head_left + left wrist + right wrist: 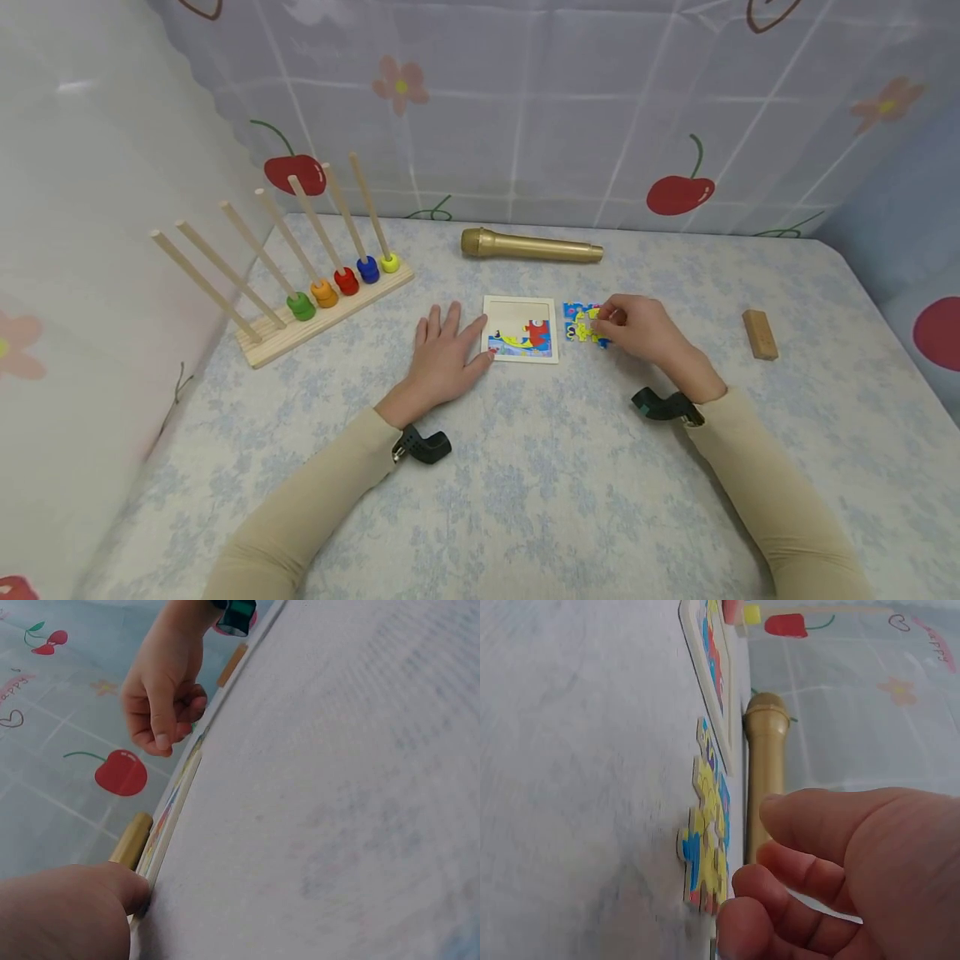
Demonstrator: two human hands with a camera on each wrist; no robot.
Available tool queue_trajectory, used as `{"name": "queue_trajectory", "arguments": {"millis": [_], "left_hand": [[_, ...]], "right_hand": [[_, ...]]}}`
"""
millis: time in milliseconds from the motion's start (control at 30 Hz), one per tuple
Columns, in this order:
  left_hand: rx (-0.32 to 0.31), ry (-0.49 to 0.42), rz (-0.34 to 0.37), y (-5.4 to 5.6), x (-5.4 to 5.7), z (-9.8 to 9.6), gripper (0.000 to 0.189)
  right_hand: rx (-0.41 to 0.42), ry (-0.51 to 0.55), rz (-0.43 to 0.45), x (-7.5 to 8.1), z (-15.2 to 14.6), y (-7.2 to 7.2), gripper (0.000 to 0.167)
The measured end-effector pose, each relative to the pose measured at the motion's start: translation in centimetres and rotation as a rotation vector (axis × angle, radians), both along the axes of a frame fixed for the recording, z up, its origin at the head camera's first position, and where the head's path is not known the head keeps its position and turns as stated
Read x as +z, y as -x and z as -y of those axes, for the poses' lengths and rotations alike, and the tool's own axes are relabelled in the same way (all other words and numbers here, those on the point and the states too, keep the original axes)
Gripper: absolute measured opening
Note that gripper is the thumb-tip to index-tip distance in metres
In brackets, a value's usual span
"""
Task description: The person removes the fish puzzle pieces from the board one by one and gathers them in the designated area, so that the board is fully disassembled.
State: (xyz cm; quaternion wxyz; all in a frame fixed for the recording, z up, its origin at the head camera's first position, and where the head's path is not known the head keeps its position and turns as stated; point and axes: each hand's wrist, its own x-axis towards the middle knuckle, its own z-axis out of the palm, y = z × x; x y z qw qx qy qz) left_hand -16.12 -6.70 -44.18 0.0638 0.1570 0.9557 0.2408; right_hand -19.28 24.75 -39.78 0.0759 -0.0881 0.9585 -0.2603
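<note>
My left hand point(447, 358) lies spread on the table, with thumb and index fingertips at the left edge of a white square puzzle frame point(556, 337). Several joined jigsaw pieces point(517, 340), blue, yellow and red, fill the lower part of the frame. Right of it lies a group of loose jigsaw pieces point(576, 320), mostly yellow and blue. My right hand point(645, 332) hovers over their right side with loosely bent fingers. In the right wrist view, thumb and fingertips stand slightly apart with no piece visible between them.
A gold microphone point(536, 247) lies behind the puzzle frame. At the left stands a wooden peg rack point(333, 315) with coloured rings on several of its tall pegs. A small wooden block point(761, 335) is at the right. A patterned curtain point(465, 125) hangs along the table's back edge.
</note>
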Motion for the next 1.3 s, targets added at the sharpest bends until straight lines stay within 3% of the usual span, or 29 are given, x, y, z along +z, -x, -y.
{"name": "queue_trajectory", "arguments": {"millis": [167,333,667,900,1300], "left_hand": [[-0.005,0.0,0.007,0.0,0.0,0.0,0.063],[-0.006,-0.012,-0.003,0.0,0.0,0.0,0.062],[-0.003,-0.007,-0.005,-0.2,-0.3,0.0,0.062],[0.003,-0.003,-0.01,-0.2,-0.4,0.0,0.062],[0.001,0.008,-0.017,-0.1,0.0,0.0,0.062]], "right_hand": [[0.083,0.02,-0.076,-0.3,1.0,-0.2,0.033],[0.17,0.023,-0.095,-0.4,2.5,-0.5,0.048],[0.312,-0.034,-0.04,-0.1,5.8,0.6,0.045],[0.333,-0.102,-0.011,0.1,7.2,1.1,0.048],[0.316,-0.082,0.023,0.2,7.7,1.5,0.046]]}}
